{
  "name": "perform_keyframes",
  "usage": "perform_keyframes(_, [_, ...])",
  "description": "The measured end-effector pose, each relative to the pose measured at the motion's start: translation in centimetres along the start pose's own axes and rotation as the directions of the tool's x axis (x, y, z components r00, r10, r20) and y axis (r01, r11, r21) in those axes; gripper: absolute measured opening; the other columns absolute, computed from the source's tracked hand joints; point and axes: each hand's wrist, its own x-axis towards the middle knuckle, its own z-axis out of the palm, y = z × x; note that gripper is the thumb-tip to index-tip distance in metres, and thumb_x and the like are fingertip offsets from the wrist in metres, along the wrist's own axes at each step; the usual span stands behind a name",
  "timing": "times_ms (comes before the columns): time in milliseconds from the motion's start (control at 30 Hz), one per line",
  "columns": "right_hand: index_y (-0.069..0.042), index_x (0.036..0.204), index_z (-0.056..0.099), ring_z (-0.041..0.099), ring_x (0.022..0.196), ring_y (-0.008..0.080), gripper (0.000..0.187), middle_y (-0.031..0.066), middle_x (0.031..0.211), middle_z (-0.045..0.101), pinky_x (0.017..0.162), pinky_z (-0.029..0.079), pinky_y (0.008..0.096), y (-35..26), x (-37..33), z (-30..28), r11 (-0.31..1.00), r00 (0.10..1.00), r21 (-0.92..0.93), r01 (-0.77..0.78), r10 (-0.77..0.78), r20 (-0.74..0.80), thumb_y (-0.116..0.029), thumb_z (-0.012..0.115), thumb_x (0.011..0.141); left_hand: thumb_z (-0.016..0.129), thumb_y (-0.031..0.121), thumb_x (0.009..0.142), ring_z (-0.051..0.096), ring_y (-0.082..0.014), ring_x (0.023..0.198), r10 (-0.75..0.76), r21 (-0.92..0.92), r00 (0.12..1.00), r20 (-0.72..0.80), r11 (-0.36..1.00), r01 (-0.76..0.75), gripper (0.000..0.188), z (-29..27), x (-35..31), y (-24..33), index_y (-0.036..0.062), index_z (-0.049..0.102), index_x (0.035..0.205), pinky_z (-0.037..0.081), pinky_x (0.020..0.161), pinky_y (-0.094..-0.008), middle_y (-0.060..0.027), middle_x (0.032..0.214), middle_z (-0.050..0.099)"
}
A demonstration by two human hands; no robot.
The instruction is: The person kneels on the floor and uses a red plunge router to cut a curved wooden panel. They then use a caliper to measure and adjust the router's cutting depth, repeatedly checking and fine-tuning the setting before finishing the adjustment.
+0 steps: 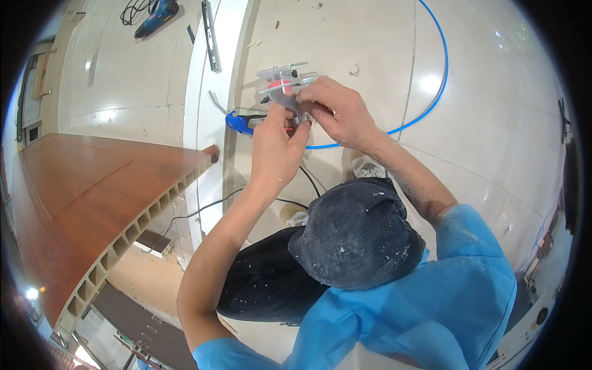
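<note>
Above the floor, both my hands hold what looks like a trim router, with a grey body, a flat plate and a red part. My left hand is closed around its lower side, thumb pointing up. From the right, my right hand has its fingers bent and pinched against the body; the fingertips are partly hidden. Just behind my left hand lies a blue air blow gun with a grey nozzle, touched by neither hand as far as I can see. A black cord runs below my hands.
A blue air hose curves over the tiled floor on the right. A white board stands left of my hands, with a dark metal bar on it. A brown hollow-core panel juts in at left. A blue power tool lies far left.
</note>
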Motion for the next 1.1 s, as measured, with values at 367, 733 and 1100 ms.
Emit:
perform_keyframes(367, [0.000, 0.109, 0.063, 0.070, 0.070, 0.0248, 0.028, 0.0137, 0.097, 0.069, 0.060, 0.054, 0.0336, -0.6, -0.5, 0.3, 0.982, 0.977, -0.050, -0.181, 0.174, -0.124, -0.017, 0.076, 0.091, 0.066, 0.007, 0.091, 0.068, -0.0315, 0.073, 0.008, 0.044, 0.999, -0.054, 0.999, -0.005, 0.043, 0.7, 0.3, 0.0, -0.0037, 0.056, 0.132, 0.051, 0.068, -0.0390, -0.0190, 0.082, 0.069])
perform_keyframes(733, [-0.005, 0.105, 0.066, 0.069, 0.077, 0.0280, 0.017, 0.0116, 0.099, 0.065, 0.069, 0.056, 0.0398, 2.1, -1.8, 2.4, 0.999, 0.998, -0.038, -0.009, 0.006, -0.061, -0.008, 0.073, 0.090, 0.064, 0.007, 0.088, 0.063, -0.0268, 0.065, -0.114, 0.002, 0.992, -0.050, 0.993, 0.114, 0.040, 1.2, 0.2, -1.9, -0.0021, 0.062, 0.127, 0.049, 0.065, -0.0391, -0.0159, 0.074, 0.066])
perform_keyframes(1100, [-0.001, 0.106, 0.063, 0.066, 0.079, 0.0227, 0.013, 0.0132, 0.100, 0.064, 0.070, 0.053, 0.0358, 3.5, -3.1, 3.7, 0.963, 0.964, 0.058, -0.262, 0.259, 0.057, -0.006, 0.067, 0.094, 0.061, 0.007, 0.093, 0.066, -0.0113, 0.073, -0.235, 0.025, 0.971, 0.041, 0.972, 0.234, 0.037, 2.3, 0.7, -5.1, -0.0060, 0.061, 0.128, 0.057, 0.066, -0.0287, -0.0091, 0.085, 0.072])
